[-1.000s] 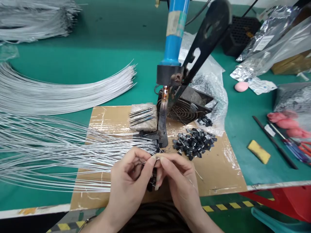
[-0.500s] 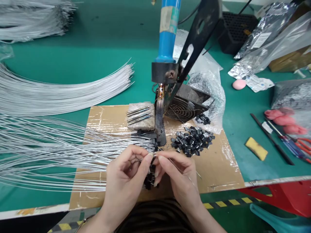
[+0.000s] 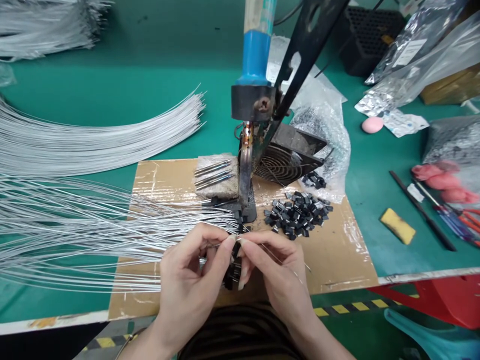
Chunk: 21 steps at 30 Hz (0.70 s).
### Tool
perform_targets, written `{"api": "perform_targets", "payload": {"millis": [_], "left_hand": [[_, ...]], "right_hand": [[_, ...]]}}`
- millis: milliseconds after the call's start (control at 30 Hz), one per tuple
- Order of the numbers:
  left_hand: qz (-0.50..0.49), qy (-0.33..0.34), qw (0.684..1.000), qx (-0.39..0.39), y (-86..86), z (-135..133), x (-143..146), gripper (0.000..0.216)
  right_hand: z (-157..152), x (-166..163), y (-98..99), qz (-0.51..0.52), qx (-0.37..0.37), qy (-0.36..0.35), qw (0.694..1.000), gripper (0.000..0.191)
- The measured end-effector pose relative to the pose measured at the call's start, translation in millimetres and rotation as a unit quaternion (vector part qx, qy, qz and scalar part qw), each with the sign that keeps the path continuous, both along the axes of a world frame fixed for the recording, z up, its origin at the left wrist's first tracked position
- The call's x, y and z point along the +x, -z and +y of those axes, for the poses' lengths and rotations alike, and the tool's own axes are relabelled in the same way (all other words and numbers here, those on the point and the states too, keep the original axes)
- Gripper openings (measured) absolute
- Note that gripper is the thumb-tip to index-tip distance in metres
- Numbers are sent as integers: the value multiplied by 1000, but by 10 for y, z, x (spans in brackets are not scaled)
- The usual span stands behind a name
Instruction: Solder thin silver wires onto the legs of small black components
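Observation:
My left hand (image 3: 198, 270) is closed, thumb and forefinger pinching a thin wire; the wire's end is hidden by the fingertips. My right hand (image 3: 277, 265) is closed too, and a fine wire (image 3: 273, 253) passes through its fingers toward the lower right. Both sets of fingertips nearly meet, just below the tip of a blue-handled soldering iron (image 3: 255, 57) fixed in a black stand (image 3: 300, 65). Beneath them lie several black connectors (image 3: 233, 275), partly covered by the hands. Grey wires (image 3: 180, 220) run in from the left to black connectors (image 3: 239, 220) under the iron.
A heap of small black connectors (image 3: 298, 212) lies right of the iron on cardboard (image 3: 345, 250). Behind are a fan (image 3: 279, 162) and a block with metal tips (image 3: 215, 186). A wire bundle (image 3: 112, 140) lies left; a yellow sponge (image 3: 397, 226) and pliers (image 3: 468, 220) lie right.
The view has shifted slightly, so the iron and bench sit a little higher in the picture. Both hands keep their pinch, fingertips close together at nearly the same spot.

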<state>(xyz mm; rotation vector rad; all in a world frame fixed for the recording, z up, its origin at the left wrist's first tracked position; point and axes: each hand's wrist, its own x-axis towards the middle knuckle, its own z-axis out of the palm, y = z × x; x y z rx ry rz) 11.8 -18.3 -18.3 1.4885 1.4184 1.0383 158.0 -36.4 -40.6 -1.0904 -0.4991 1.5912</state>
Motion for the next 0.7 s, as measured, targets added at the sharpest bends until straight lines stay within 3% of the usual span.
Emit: {"api": "perform_targets", "payload": {"millis": [400, 700], "left_hand": [[33, 17, 998, 48, 52, -36, 4, 12], [60, 49, 995, 63, 43, -33, -38, 14]], "right_hand": [[-10, 20, 23, 35, 2, -13, 999, 9], [37, 117, -33, 57, -38, -42, 997, 15]]}}
